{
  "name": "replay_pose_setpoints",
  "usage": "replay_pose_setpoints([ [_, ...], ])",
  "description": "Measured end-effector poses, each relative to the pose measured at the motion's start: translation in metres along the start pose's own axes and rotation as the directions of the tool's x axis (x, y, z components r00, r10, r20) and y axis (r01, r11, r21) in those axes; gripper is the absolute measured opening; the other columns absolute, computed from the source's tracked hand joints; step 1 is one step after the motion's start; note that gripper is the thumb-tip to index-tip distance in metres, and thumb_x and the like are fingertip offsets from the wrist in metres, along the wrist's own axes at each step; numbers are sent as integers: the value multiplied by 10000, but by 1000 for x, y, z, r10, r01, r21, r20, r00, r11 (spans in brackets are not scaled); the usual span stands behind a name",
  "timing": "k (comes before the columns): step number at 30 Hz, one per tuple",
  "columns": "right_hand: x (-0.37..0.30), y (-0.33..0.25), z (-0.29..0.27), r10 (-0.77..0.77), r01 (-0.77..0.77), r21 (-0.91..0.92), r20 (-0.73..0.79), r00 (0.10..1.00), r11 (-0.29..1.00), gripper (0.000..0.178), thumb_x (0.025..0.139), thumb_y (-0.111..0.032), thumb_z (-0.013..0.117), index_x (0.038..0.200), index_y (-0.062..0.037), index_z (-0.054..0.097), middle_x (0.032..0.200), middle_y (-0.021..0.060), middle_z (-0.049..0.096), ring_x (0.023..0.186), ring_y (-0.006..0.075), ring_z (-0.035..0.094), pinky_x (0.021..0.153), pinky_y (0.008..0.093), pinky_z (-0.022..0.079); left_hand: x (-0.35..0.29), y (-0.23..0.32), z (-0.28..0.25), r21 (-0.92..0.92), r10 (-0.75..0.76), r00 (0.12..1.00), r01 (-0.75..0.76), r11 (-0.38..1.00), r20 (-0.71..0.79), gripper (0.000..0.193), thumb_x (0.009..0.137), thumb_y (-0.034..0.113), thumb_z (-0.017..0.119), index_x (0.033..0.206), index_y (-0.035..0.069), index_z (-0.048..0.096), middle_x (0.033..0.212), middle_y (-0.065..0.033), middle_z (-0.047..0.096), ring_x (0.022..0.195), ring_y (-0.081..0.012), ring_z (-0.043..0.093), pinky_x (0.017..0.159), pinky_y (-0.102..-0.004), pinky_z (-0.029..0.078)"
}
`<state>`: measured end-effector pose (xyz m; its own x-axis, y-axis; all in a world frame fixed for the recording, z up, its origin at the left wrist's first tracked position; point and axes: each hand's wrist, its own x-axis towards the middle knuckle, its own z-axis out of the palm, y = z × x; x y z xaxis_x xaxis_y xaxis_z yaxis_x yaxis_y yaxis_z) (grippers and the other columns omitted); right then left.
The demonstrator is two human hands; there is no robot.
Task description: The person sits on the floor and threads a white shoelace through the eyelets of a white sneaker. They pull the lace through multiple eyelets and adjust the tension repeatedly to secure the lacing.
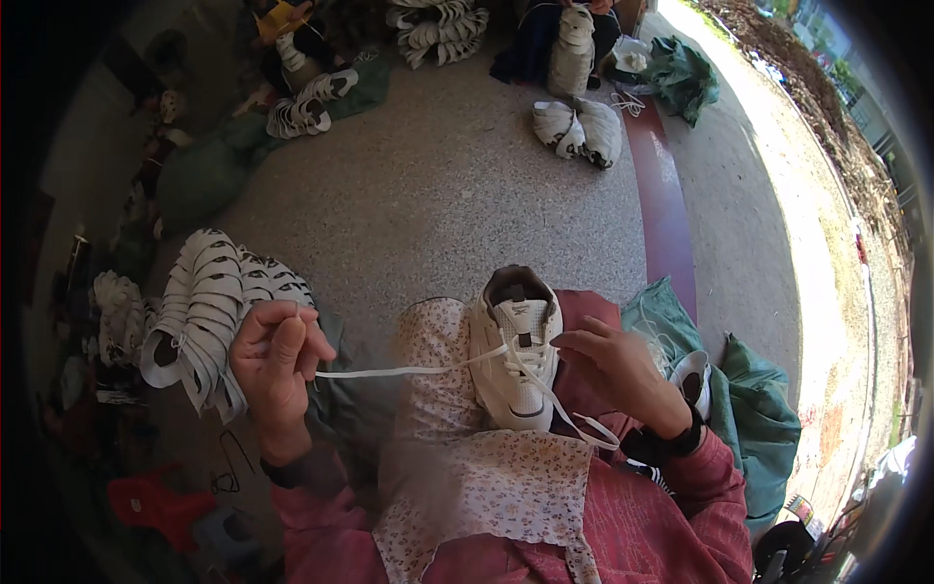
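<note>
A white sneaker (513,375) with a grey-brown collar rests on my lap, its toe toward me. White shoelace (389,371) runs partly threaded through its eyelets. My left hand (277,360) pinches one end of that lace, off to the left of the shoe, and the lace stretches nearly straight between them. Beside the shoe's right side is my right hand (628,370), its fingers extended toward the eyelets and apart, holding nothing that I can see. The lace's other end loops loosely below it, near the toe. A floral apron (516,477) covers my lap.
Stacked white shoe uppers (209,311) stand at my left. Green sacks (759,409) lie at my right, with a white shoe piece (691,380) beside them. Further bundles of uppers (581,131) sit across the speckled floor (438,185), near other people at work.
</note>
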<state>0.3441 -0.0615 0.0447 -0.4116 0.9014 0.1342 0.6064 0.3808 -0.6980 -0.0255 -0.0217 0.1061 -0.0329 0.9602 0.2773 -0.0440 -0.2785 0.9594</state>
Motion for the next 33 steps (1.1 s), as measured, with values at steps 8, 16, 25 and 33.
replay_pose_setpoints([
  [8,46,21,58,-92,91,-123,-10,996,988,185,852,-73,680,1035,-81,652,1042,97,586,852,317,653,666,435,518,-15,-3,-70,-169,199,972,-218,961,-124,216,997,248,631,991,36,589,658,6,474,501,-50,331,454,-228,223],
  [16,60,8,37,319,-285,821,134,938,494,122,1040,-191,554,1090,-81,572,857,20,623,698,71,572,591,225,445,-36,-4,-102,-220,219,976,-216,951,-11,284,958,328,694,932,74,570,587,37,426,496,-47,309,457,-240,195],
  [25,182,-99,-8,-90,114,621,-69,994,776,205,994,-170,601,1075,17,619,833,74,661,720,146,646,636,290,538,-38,2,-57,-205,373,890,-327,923,260,234,853,219,807,780,42,672,615,-52,598,500,-125,519,425,-253,325],
  [33,169,-111,16,-575,569,191,-31,818,800,167,909,-132,646,1043,-38,680,990,168,684,894,359,687,780,444,548,-22,-21,62,218,182,675,-463,859,715,130,779,36,812,900,44,765,843,-79,703,695,-184,656,565,-289,484],
])
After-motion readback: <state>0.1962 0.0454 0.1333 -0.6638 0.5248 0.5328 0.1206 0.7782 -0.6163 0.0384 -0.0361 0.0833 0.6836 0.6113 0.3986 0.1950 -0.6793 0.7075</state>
